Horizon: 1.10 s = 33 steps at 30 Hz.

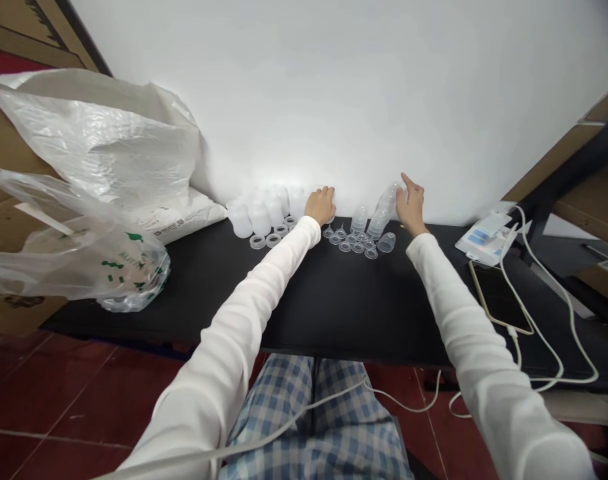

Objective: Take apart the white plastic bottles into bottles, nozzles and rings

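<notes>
My left hand (321, 203) reaches to the back of the black table (334, 300), fingers curled over a translucent bottle among a cluster of white bottles (261, 213). What its fingers hold is hidden. My right hand (411, 203) grips a leaning stack of clear plastic caps (383, 212), forefinger raised. Between the hands lie several clear teats (351, 241) and one clear cap on its side (387, 243). Clear rings (269, 239) lie in front of the bottles.
Large white plastic bags (99, 147) and a clear bag (84, 260) fill the table's left end. A phone (499, 293), a white device (484, 240) and white cables (539, 313) lie at the right. A white wall stands right behind the table.
</notes>
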{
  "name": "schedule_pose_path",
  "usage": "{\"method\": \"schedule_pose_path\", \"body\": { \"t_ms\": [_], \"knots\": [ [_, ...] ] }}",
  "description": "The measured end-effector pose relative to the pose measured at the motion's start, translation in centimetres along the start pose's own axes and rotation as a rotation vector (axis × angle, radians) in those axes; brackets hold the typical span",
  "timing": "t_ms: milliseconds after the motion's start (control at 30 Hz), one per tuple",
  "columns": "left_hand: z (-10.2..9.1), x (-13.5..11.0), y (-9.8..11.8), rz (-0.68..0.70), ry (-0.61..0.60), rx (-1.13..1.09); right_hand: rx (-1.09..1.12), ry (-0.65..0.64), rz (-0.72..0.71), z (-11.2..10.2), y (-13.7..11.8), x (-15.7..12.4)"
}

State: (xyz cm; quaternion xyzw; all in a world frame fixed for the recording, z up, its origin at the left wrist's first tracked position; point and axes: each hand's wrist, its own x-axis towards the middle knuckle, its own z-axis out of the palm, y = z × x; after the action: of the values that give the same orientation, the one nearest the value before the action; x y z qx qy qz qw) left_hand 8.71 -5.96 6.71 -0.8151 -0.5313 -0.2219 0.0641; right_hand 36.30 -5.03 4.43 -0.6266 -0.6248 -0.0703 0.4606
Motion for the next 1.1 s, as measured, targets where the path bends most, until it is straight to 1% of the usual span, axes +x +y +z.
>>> {"method": "schedule_pose_path", "body": {
  "t_ms": [100,167,267,333,400,467,533,600,633,700,767,800,867,933,967,1000,1033,1100],
  "knots": [
    [0.7,0.2,-0.4,0.009,0.030,-0.050,-0.151,-0.128,-0.020,0.6,-0.4,2.8],
    [1.1,0.3,-0.7,0.026,0.050,-0.080,-0.187,-0.174,-0.027,0.7,-0.5,3.6],
    [1.6,0.5,-0.9,0.045,0.062,-0.112,-0.194,-0.177,-0.037,0.0,-0.8,3.4],
    [1.8,0.5,-0.9,0.035,0.063,-0.130,-0.211,-0.142,-0.031,-1.3,-1.4,2.8],
    [1.8,0.4,-0.8,0.004,0.063,-0.160,-0.240,-0.062,-0.002,-3.2,-2.5,1.9],
    [1.5,0.1,-0.7,-0.017,0.083,-0.202,-0.262,0.090,0.042,-5.3,-3.7,0.8],
    [0.8,-0.4,-0.6,-0.005,0.145,-0.249,-0.250,0.328,0.033,-7.3,-4.9,-0.7],
    [-0.3,-1.6,-0.3,0.029,0.241,-0.305,-0.225,0.475,0.004,-8.4,-6.0,-2.6],
    [-0.8,-2.4,-0.1,0.048,0.289,-0.336,-0.213,0.513,-0.005,-8.6,-6.5,-3.6],
    [-1.6,-4.6,0.5,0.113,0.353,-0.401,-0.150,0.520,-0.014,-7.9,-7.9,-5.8],
    [-1.8,-7.3,1.0,0.216,0.346,-0.460,-0.045,0.486,-0.032,-6.2,-9.8,-8.2],
    [-1.6,-8.6,1.1,0.273,0.318,-0.492,0.016,0.464,-0.046,-5.1,-10.9,-9.3],
    [-0.7,-10.9,0.8,0.376,0.249,-0.549,0.121,0.400,-0.024,-2.6,-13.1,-11.3],
    [0.5,-12.6,-0.1,0.450,0.234,-0.569,0.212,0.311,0.066,-0.2,-14.8,-12.9],
    [1.1,-13.2,-0.8,0.459,0.256,-0.579,0.262,0.287,0.111,0.9,-15.4,-13.5],
    [1.6,-13.6,-1.4,0.437,0.290,-0.594,0.319,0.263,0.151,1.8,-15.6,-13.9],
    [1.9,-13.8,-2.1,0.391,0.316,-0.604,0.374,0.238,0.190,2.5,-15.6,-14.2],
    [2.0,-14.0,-2.9,0.254,0.355,-0.626,0.465,0.167,0.251,3.4,-15.0,-14.5]
  ]
}}
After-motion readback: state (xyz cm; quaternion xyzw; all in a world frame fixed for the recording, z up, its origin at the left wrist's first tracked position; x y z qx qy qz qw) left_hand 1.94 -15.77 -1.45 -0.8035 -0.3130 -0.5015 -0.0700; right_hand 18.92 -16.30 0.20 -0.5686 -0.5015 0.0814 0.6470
